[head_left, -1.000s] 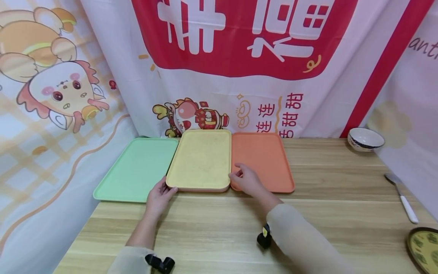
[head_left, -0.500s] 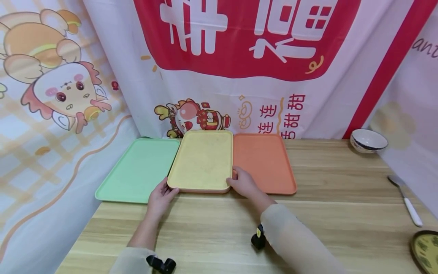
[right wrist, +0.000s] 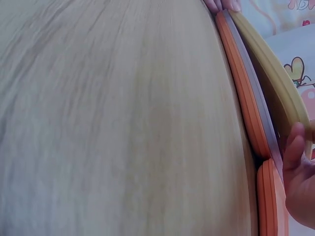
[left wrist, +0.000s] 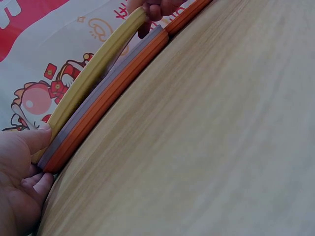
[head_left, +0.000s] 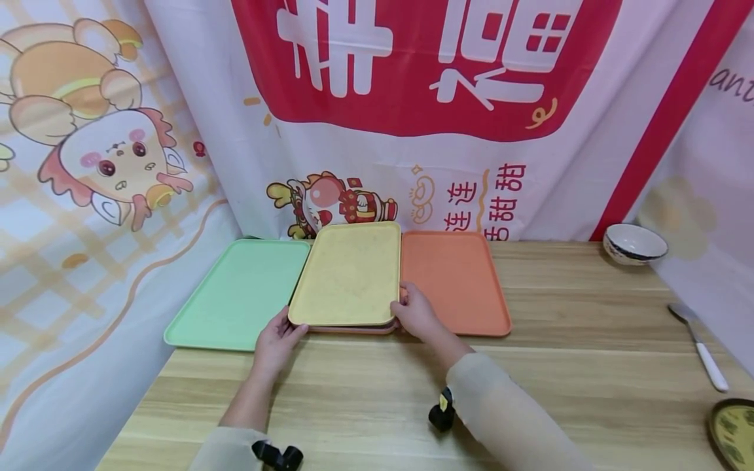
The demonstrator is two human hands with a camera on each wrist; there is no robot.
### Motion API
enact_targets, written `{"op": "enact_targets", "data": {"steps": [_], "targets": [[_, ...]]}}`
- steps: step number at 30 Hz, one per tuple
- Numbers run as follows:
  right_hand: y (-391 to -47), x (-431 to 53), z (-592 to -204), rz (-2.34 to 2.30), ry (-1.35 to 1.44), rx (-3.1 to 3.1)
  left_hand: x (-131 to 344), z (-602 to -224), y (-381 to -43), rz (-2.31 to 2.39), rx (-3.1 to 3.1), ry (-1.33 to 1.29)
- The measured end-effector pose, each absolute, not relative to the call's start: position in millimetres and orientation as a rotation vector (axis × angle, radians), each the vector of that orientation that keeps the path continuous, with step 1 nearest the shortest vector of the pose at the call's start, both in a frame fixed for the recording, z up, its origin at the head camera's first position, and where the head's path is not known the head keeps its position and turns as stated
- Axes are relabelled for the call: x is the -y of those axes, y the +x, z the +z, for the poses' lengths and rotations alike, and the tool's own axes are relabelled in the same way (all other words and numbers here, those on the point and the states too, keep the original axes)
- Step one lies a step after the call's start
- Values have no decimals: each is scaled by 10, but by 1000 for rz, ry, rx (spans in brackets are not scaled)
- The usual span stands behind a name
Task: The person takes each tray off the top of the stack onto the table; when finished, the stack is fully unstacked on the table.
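A yellow tray (head_left: 347,275) tops a stack, above a greyish-purple tray (left wrist: 123,68) and an orange tray (left wrist: 123,83). My right hand (head_left: 418,313) pinches the yellow tray's front right corner, which is raised so a gap shows under it in both wrist views. At the front left corner, my left hand (head_left: 273,340) grips the stack, thumb on the yellow rim and fingers low by the orange tray. A green tray (head_left: 235,294) lies to the stack's left. Another orange tray (head_left: 453,281) adjoins it on the right.
On the wooden table (head_left: 365,405), a patterned bowl (head_left: 635,243) stands at the back right. A white-handled spoon (head_left: 698,347) and a dark-rimmed round plate (head_left: 736,432) lie along the right side. A printed cloth (head_left: 365,150) hangs right behind the trays.
My right hand has moved left from over the orange tray to the yellow tray's corner and taken hold. That corner has risen off the tray beneath. My left hand stays in place.
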State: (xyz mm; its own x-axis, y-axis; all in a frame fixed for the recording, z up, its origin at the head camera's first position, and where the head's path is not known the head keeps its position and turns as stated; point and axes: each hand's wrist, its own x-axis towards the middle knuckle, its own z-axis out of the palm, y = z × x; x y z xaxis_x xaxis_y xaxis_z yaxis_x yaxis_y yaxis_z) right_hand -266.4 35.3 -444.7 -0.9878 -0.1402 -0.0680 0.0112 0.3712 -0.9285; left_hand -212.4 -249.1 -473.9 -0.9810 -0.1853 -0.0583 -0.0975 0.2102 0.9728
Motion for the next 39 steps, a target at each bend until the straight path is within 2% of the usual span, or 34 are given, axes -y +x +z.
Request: {"op": "enact_targets", "data": {"steps": [22, 39], "targets": [[-2680, -327, -4475, -2077, -56, -2113, 2494, -4767, -2123, -1963, 2340, 253], [-2645, -1064, -4035, -2254, -17, -2149, 2465, -4800, -2145, -1875, 2366, 225]]}}
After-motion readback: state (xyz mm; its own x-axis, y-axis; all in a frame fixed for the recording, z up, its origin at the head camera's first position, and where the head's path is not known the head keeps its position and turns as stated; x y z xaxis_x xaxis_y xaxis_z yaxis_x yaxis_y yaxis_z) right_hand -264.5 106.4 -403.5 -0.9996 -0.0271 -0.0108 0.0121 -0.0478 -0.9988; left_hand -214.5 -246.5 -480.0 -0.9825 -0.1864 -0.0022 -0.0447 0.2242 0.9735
